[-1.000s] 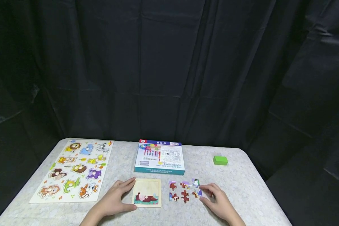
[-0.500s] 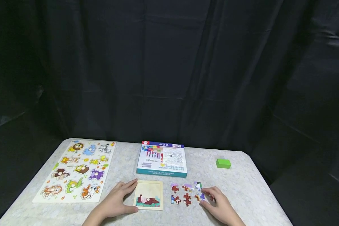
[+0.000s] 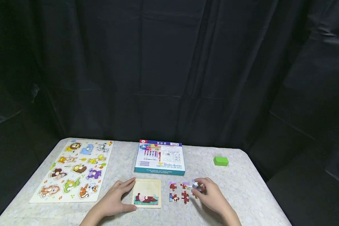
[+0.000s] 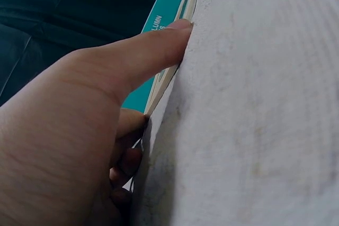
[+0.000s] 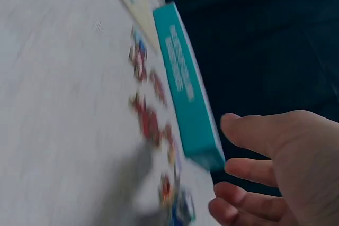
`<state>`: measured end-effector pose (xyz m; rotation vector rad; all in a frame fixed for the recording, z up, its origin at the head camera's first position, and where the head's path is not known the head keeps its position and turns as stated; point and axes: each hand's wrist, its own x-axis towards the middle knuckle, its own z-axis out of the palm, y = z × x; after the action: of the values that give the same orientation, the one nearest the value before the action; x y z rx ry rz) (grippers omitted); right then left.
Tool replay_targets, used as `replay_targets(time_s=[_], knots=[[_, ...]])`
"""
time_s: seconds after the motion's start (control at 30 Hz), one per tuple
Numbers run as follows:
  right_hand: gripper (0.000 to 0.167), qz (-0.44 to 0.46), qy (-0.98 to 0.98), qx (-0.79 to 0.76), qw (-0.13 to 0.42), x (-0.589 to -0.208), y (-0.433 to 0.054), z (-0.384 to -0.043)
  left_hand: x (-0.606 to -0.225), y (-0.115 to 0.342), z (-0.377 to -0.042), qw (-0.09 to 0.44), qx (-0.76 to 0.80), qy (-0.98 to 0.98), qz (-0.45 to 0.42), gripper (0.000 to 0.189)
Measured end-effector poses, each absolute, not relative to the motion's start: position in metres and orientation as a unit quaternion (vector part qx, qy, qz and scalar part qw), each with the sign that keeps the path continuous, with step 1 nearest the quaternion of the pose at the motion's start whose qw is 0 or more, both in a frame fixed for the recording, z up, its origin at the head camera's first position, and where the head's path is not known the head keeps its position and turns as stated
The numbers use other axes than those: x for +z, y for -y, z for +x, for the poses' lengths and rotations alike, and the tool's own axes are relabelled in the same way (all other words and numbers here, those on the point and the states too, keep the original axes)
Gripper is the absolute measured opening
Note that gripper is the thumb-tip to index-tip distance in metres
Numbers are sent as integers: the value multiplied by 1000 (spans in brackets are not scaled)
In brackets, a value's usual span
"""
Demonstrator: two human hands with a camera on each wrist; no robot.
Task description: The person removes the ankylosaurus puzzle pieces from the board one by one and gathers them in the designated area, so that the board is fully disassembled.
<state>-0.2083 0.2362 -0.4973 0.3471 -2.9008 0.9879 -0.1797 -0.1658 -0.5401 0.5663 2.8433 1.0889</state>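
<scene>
Hovers with the right hand [image 3: 213, 196] over the right end of a group of puzzle pieces [image 3: 185, 197] on the worktop [image 3: 234, 182], right of lower centre in the head view. Shows parted, loosely bent fingers [image 5: 249, 170] in the right wrist view, with nothing plain to see between them. Comes nearest to a blurred blue-and-white piece [image 5: 184, 207], just left of the fingertips at bottom centre of that view. Cannot tell from either view about contact or a pinch on it; too blurred to read a long axis.

Clasps the left side of a wooden frame [image 3: 147, 185] with the left hand [image 3: 115, 197], at lower centre of the head view, with thumb and forefinger clamped across its two left corners. Shows brown-and-teal pieces [image 3: 147, 199] along the bottom inside the frame and bare wood above. Lies, as a bare part, left of the right fingers and about level with them in the head view, with other loose pieces between. Is nearer to the blue-and-white piece with the right hand, well apart with the left.
</scene>
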Motion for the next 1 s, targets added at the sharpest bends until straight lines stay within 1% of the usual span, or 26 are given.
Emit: replay_targets(time_s=[0.13,0.33,0.57,0.8,1.0], knots=[[34,133,929,342,44,-492,-209,-214,-540,167,-178,21,352,-918,182,104],[31,209,909,356,51,-488,-164,-216,-539,167,-178,22,349,-920,177,104],[36,284,885,367,23,-483,-126,-219,-539,165,-179,21,348,-920,180,104],[35,310,879,362,-16,-478,-93,-221,-538,165,-180,17,350,-919,182,103],[36,331,871,358,-57,-486,-72,-223,-539,166,-181,18,345,-920,183,102]])
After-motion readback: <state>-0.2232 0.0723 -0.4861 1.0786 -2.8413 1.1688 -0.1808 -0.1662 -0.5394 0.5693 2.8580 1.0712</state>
